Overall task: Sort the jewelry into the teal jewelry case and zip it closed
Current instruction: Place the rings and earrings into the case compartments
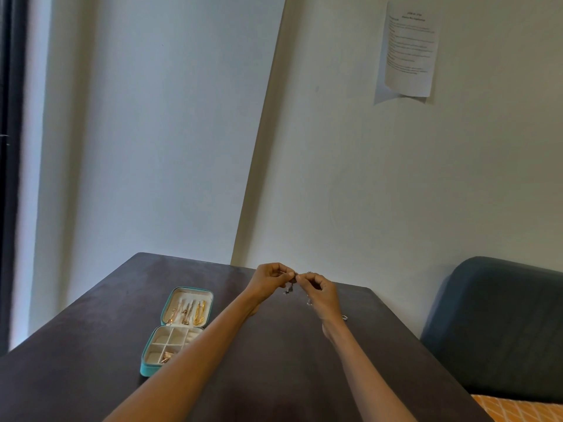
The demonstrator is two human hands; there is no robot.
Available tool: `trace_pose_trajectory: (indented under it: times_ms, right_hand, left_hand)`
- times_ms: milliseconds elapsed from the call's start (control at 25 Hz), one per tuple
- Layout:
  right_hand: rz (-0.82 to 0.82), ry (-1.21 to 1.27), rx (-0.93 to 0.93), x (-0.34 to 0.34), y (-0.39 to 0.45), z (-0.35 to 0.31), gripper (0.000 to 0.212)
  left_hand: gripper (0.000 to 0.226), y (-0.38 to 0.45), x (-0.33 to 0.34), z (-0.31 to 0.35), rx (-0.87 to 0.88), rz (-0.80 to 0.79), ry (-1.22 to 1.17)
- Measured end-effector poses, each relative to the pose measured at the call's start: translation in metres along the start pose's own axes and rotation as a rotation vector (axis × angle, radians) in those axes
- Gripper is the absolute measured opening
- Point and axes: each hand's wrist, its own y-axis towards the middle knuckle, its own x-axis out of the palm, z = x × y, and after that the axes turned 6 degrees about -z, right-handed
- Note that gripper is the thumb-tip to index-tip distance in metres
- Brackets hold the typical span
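Observation:
The teal jewelry case (145,366) lies open on the dark table (91,345), left of my arms. Its lid holds several gold chains (199,312), and a gold piece (167,357) lies in one compartment of the divided base. Above the far middle of the table, my left hand (268,280) and my right hand (320,292) meet fingertip to fingertip. Both pinch a small silvery chain (289,289) that dangles between them. A small silver ring (345,317) lies on the table beside my right wrist.
The table's far edge meets a pale wall corner. A dark blue upholstered seat (499,324) stands to the right of the table, with an orange patterned fabric (524,409) below it. A printed sheet (409,50) hangs on the wall.

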Motion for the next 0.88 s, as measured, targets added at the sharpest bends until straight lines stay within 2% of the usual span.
trace_pose_trajectory:
  times_ms: [80,280,440,560,760,880]
  right_hand:
    - [-0.008,-0.028,0.011,0.001,0.002,0.0,0.01]
    - [0.003,-0.035,0.011,0.007,0.005,-0.002,0.011]
    - [0.004,-0.04,0.012,0.01,0.005,0.002,0.013]
    - [-0.042,-0.055,0.02,0.012,0.003,0.005,0.012]
    - [-0.103,-0.075,0.002,0.017,0.002,0.003,0.015]
    - [-0.062,0.023,0.013,0.022,0.0,0.001,0.014]
  left_hand:
    - [0.005,-0.003,0.001,0.0,-0.01,0.016,-0.016]
    - [0.029,-0.012,-0.003,-0.008,-0.037,-0.023,-0.069]
    - [0.029,-0.015,-0.008,-0.015,-0.027,-0.051,0.004]
    - [0.03,-0.019,-0.011,-0.013,0.044,-0.047,0.042]
    - [0.016,-0.015,-0.017,-0.012,0.061,0.008,0.142]
    - [0.009,-0.015,-0.017,-0.006,0.045,0.079,0.054]
